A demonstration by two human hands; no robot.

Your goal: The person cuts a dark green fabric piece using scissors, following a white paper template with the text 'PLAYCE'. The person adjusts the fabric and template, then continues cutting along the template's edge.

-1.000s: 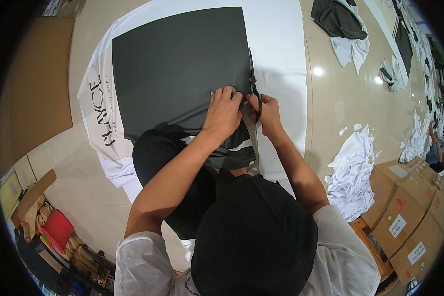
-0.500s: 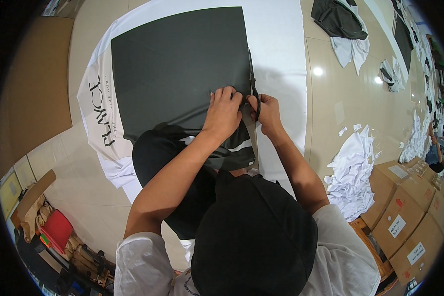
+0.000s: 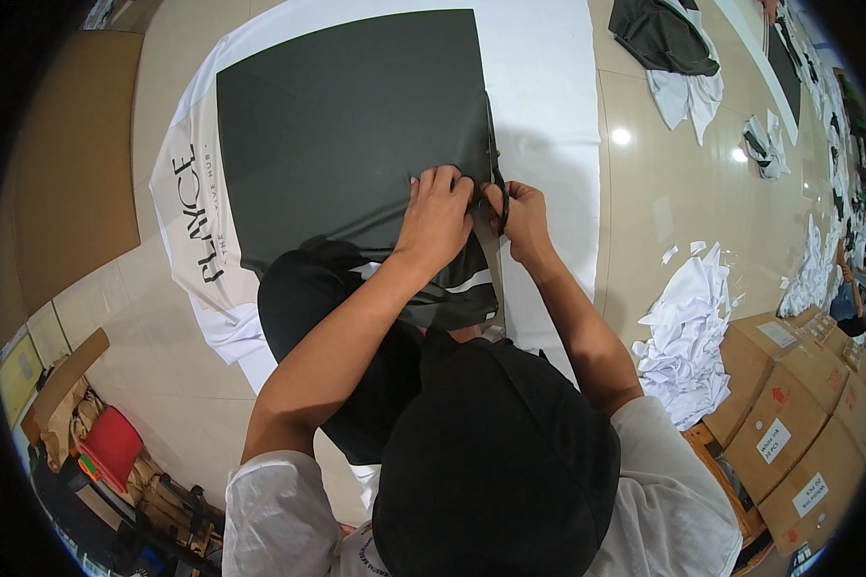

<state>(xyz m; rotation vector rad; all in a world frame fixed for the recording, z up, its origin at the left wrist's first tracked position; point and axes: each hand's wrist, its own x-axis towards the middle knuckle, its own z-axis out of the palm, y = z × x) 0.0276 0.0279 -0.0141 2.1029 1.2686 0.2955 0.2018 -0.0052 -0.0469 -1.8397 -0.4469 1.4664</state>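
A large dark grey fabric piece [image 3: 346,115] lies on white printed cloth [image 3: 539,77], its lower part bunched under my arms, with a white stripe showing. My left hand [image 3: 436,216] grips it near the right edge, fingers curled and pressed together. My right hand [image 3: 522,221] is closed around the black handles of long scissors [image 3: 494,163], whose blades lie along that edge, pointing away from me. Whether the blades are apart is too small to tell. Black-clothed forms fill the space between and below my forearms.
Cardboard sheet [image 3: 77,163] at left; red seat [image 3: 114,444] lower left. Right: dark-and-white garments [image 3: 659,38], white scrap pile [image 3: 683,346], cardboard boxes [image 3: 789,413] on wood. A co-worker [image 3: 845,298] is at the far right; another person's hand [image 3: 769,12] shows at top right.
The dark fabric's top edge and both my hands have shifted very slightly upward in view. Another person's hand has appeared at the top right, by the dark strip.
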